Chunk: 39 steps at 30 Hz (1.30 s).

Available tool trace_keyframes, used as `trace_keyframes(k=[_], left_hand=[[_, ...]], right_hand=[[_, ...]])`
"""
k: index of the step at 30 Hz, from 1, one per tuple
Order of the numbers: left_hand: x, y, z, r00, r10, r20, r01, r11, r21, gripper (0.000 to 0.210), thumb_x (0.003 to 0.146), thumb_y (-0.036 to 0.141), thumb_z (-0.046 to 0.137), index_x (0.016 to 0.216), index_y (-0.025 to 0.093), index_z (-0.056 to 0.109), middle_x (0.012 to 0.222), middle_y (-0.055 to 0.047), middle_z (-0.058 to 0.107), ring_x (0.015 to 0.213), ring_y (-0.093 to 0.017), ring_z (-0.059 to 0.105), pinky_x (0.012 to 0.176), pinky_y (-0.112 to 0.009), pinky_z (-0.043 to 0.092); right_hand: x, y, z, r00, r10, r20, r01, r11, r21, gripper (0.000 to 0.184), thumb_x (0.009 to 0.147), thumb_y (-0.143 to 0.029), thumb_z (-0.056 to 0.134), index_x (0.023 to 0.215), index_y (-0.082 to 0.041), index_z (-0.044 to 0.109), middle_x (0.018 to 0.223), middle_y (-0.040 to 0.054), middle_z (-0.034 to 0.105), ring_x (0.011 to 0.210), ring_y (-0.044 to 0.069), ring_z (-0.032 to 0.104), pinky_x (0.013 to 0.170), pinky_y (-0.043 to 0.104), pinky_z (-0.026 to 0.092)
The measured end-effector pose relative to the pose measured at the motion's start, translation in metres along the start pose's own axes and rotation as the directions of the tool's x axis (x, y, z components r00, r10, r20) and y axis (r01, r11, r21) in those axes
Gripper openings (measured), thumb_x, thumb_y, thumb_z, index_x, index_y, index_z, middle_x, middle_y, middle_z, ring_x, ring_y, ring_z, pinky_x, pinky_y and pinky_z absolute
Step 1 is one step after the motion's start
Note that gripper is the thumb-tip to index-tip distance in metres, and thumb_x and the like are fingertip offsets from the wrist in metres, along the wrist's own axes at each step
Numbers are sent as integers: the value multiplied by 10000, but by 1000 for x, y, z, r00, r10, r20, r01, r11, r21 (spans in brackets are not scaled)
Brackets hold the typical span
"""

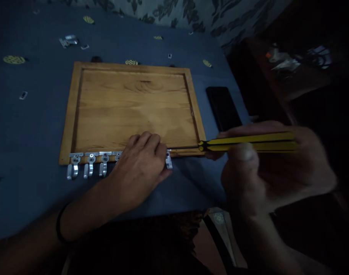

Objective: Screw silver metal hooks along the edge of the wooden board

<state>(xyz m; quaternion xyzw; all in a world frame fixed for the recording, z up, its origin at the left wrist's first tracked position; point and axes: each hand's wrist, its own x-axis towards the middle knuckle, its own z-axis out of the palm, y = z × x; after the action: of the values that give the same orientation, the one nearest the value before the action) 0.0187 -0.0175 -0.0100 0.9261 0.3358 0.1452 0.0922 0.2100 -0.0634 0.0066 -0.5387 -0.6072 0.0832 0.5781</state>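
A wooden framed board (134,95) lies flat on a blue cloth. Along its near edge sits a row of silver metal hooks (105,162), several of them showing to the left of my left hand (140,164). That hand is closed over the near edge, with another metal hook (169,159) partly showing between its fingers and thumb. My right hand (266,172) grips the yellow and black handle of a screwdriver (248,143). Its thin shaft runs left along the frame's near edge toward my left fingers, which hide the tip.
A dark phone (223,107) lies right of the board. Loose metal hooks (68,41) rest at the back left of the patterned blue cloth (42,122). Beyond the cloth's right edge, a dim surface holds a crumpled clear plastic bag (285,63). A leaf-patterned wall or fabric (177,13) stands behind.
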Motion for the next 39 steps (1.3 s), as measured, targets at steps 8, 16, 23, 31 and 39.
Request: trace_keyframes(k=[8,16,23,31,39], left_hand=[[0,-1,-1,1000,-11,27,12,1000,-27,262,863,321,771,971,110,657,986,-100,649,960,-303,606,836,-446,518],[2,-2,-2,998,-36,60,37,999,-22,275,850,341,786,959,130,647,985,-96,646,949,-295,595,832,-437,514],[3,0,-5,987,-86,135,90,996,-25,260,881,333,748,1014,131,654,1057,-105,659,1002,-296,592,871,-445,503],[2,-1,-5,992,-66,108,73,995,-63,299,885,362,740,1051,127,660,1049,-101,646,1005,-303,589,870,-459,507],[2,0,-4,995,-54,84,59,997,-54,279,881,334,746,1028,113,659,1028,-102,642,980,-302,596,854,-458,513]], right_hand=[[22,42,34,913,400,86,-404,851,334,247,853,-468,754,841,-232,681,698,-46,655,553,94,618,566,253,534],[23,49,28,732,538,418,-679,631,375,531,704,-527,865,1057,-171,690,859,39,745,730,162,726,702,303,623],[-4,42,5,915,39,401,-48,999,12,153,951,-229,630,1068,-203,724,1011,59,758,935,180,711,811,344,594],[-15,48,6,796,-305,522,391,919,-58,236,957,-147,607,1175,-174,692,1032,91,740,958,208,654,829,389,592],[-22,54,8,775,-369,513,488,865,-114,205,963,-148,595,1146,-166,685,1016,77,742,933,210,611,794,378,550]])
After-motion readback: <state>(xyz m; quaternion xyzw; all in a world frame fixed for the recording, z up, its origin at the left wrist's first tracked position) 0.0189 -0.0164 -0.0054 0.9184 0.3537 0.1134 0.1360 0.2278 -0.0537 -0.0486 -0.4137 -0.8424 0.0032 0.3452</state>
